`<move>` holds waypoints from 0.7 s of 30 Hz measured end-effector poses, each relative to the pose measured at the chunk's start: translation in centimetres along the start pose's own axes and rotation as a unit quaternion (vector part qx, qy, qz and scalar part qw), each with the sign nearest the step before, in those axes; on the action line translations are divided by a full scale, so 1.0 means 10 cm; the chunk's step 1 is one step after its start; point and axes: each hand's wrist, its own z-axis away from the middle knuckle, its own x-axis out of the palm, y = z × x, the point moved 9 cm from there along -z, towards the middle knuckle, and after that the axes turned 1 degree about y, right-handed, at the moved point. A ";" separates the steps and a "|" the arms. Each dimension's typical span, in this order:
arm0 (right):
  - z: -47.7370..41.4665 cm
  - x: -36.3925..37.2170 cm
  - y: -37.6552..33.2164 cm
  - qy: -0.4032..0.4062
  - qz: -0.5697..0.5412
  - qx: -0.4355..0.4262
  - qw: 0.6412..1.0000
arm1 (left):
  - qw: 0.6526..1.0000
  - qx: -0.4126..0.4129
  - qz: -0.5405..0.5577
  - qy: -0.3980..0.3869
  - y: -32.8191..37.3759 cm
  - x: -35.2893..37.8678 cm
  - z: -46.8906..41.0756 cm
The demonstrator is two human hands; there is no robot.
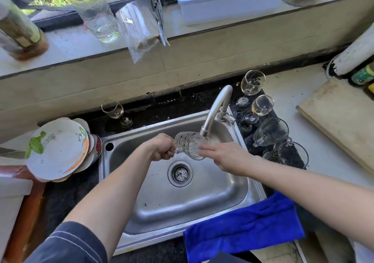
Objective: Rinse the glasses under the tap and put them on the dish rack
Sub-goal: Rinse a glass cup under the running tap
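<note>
Mug (191,146) held under the tap (216,108), over the sink (202,198).
Left hand (162,147) grips its handle; right hand (226,157) lies straight-fingered against its mouth. A slick mug could slip and crack on the steel, or knock the tap. Three stem glasses (253,82): one at 10 o'clock, two at 2; at least two mugs (271,131) at 3 on the tabletop (323,133).

**What the view leaves unclear**

The right hand (228,157) has blurred fingertips (203,149) at the mouth of the glass mug (190,145), so it cannot be told whether they touch the rim. The left hand (162,147) covers most of the mug's handle. Water from the tap (214,108) cannot be made out. The blue cloth (242,228) runs off the bottom edge and the cutting board (340,121) off the right. The top plate (58,149) hides most of the plates stacked beneath it.
</note>
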 end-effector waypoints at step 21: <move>-0.03 -0.24 -0.41 0.159 -0.172 0.002 0.972 | 0.985 0.094 0.139 0.043 0.13 0.11 0.23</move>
